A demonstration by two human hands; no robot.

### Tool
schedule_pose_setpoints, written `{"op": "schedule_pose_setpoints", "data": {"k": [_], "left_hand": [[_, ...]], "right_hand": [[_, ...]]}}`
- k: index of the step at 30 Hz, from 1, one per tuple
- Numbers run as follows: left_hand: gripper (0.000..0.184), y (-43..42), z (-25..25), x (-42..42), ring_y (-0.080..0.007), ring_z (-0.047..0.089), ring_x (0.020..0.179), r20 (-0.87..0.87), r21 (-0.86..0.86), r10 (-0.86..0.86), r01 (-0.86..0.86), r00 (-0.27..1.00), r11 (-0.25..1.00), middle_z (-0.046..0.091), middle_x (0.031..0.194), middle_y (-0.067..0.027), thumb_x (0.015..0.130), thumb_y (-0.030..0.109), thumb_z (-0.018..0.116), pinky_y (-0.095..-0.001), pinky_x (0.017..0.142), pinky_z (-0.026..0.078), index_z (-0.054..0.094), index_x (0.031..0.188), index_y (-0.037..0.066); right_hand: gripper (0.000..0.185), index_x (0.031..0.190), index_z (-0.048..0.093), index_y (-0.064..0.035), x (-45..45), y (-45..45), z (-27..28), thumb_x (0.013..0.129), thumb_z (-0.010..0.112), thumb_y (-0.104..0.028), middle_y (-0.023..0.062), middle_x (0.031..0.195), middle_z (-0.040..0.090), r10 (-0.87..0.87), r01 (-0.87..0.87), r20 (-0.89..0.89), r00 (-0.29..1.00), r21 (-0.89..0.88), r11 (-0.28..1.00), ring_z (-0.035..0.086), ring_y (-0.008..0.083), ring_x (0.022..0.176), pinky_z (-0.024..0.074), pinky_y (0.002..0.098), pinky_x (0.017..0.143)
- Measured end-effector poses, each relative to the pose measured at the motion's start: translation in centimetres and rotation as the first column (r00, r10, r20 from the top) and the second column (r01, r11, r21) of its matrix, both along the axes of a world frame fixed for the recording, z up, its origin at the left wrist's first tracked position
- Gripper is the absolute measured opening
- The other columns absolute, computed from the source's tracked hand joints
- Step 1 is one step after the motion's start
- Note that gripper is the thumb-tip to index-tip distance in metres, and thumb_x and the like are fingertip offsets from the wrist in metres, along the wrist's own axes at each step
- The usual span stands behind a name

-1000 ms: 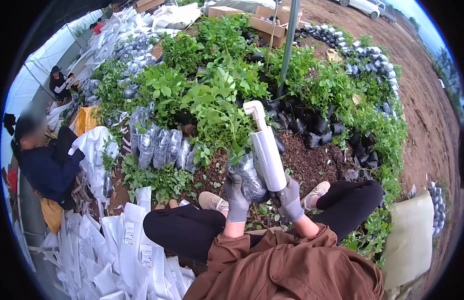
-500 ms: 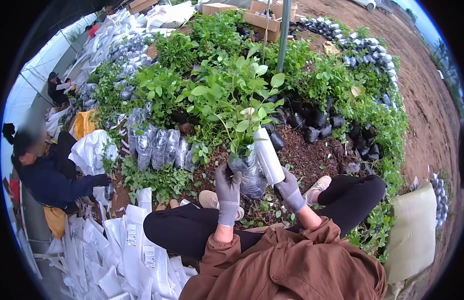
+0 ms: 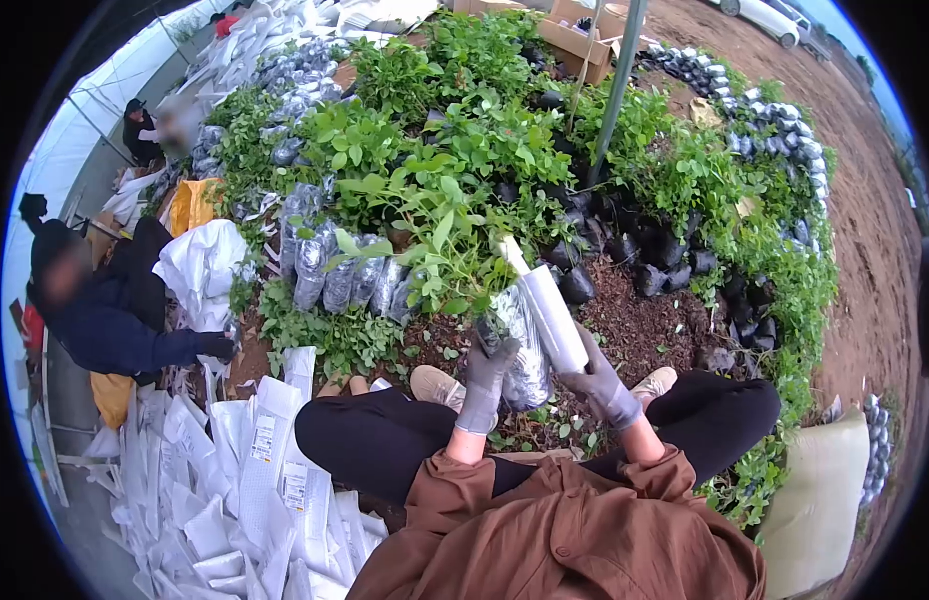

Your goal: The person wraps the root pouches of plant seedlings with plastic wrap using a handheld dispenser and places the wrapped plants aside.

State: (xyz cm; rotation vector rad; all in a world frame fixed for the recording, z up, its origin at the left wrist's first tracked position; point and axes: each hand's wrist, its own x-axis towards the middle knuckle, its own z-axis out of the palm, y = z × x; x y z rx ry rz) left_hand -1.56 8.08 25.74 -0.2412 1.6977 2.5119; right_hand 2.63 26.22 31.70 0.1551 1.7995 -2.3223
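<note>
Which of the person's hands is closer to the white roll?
The right. The right hand is at the roll's lower end; the left hand is off to the roll's left, against the wrapped plant base.

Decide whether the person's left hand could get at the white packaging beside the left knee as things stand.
Probably not straight away: the left hand is holding the wrapped plant, and the bent left leg lies between. The white packaging itself lies uncovered.
</note>
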Motion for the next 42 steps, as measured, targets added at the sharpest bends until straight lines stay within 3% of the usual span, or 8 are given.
{"op": "schedule_pose_setpoints", "data": {"k": [10,15,18,24,28,34,38,42], "left_hand": [[0.082,0.1,-0.9,0.8,-0.0207,0.056,0.102,-0.132,-0.481,-0.213,0.125,0.968,0.868,0.056,0.115,-0.0129,0.06,0.025,0.083,-0.032,0.088,0.045,0.038,0.126,0.003],[0.076,0.7,2.3,2.5,-0.016,0.053,0.104,-0.144,-0.16,-0.275,0.252,0.95,0.954,0.057,0.112,-0.0098,0.059,0.024,0.082,-0.0311,0.092,0.041,0.045,0.123,0.004],[0.084,-0.3,5.6,4.4,-0.0172,0.054,0.106,-0.21,-0.288,-0.587,0.525,0.781,0.801,0.055,0.119,-0.011,0.057,0.025,0.084,-0.0327,0.094,0.041,0.042,0.126,0.001],[0.087,-14.4,19.0,-0.7,-0.0161,0.057,0.102,-0.339,-0.511,-0.232,0.029,0.912,0.859,0.058,0.113,-0.0116,0.055,0.025,0.085,-0.0305,0.091,0.043,0.041,0.126,-0.001],[0.081,-27.4,23.0,-5.8,-0.0229,0.06,0.099,-0.34,-0.86,-0.059,-0.285,0.939,0.423,0.06,0.108,-0.0157,0.058,0.028,0.082,-0.0314,0.09,0.044,0.043,0.122,-0.002],[0.082,-42.1,22.1,-12.6,-0.0342,0.055,0.108,-0.196,-0.806,0.451,0.118,0.871,-0.58,0.055,0.114,-0.025,0.064,0.048,0.073,-0.0386,0.09,0.044,0.047,0.121,-0.004],[0.063,-40.1,11.0,-17.7,-0.029,0.058,0.099,-0.102,-0.906,0.105,-0.136,0.989,0.401,0.059,0.107,-0.0212,0.075,0.041,0.07,-0.0358,0.086,0.046,0.051,0.116,-0.003],[0.047,-20.4,8.9,-13.0,-0.019,0.058,0.088,0.075,-0.946,-0.46,0.209,0.885,0.248,0.062,0.097,-0.0103,0.081,0.036,0.066,-0.0305,0.082,0.045,0.056,0.109,-0.001]], "right_hand": [[0.043,0.102,0.056,0.0017,-2.4,-1.0,-5.5,0.064,0.072,-0.012,0.0062,0.084,0.061,-0.237,0.282,-0.157,0.959,0.418,0.863,0.056,0.0131,0.071,0.0474,0.0274,0.064],[0.052,0.109,0.056,-0.0039,-5.3,2.7,-13.2,0.068,0.072,-0.031,0.0187,0.091,0.064,-0.34,0.363,-0.231,0.912,0.84,0.404,0.063,0.0341,0.082,0.0479,0.0396,0.074],[0.051,0.106,0.057,-0.0017,-6.5,6.8,-15.8,0.068,0.074,-0.031,0.0138,0.089,0.065,-0.33,0.253,-0.074,0.941,0.799,0.545,0.063,0.0261,0.078,0.0479,0.0357,0.072],[0.049,0.104,0.058,0.0001,-5.3,12.0,-18.7,0.069,0.074,-0.031,0.0105,0.087,0.065,-0.317,0.152,0.131,0.94,0.67,0.727,0.061,0.0204,0.075,0.0474,0.0334,0.07],[0.047,0.103,0.058,0.0031,-3.9,9.7,-16.4,0.069,0.073,-0.026,0.0086,0.09,0.062,-0.247,0.183,0.035,0.968,0.577,0.796,0.057,0.0159,0.078,0.0461,0.0305,0.071],[0.036,0.103,0.058,0.0028,-3.9,2.0,-6.8,0.079,0.065,-0.023,0.0051,0.085,0.061,-0.153,0.038,0.271,0.95,0.386,0.922,0.057,0.0106,0.073,0.0455,0.0249,0.064],[0.041,0.097,0.057,-0.0035,-2.8,-0.3,-6.8,0.091,0.046,-0.043,0.0003,0.065,0.054,-0.215,0.183,0.271,0.938,0.139,0.973,0.046,0.0077,0.048,0.0336,0.022,0.041],[0.052,0.083,0.052,-0.0048,-2.1,-1.7,-5.9,0.091,0.037,-0.054,0.0001,0.051,0.043,-0.273,0.277,0.316,0.908,0.036,0.96,0.037,0.0085,0.036,0.0269,0.0231,0.032]]}}
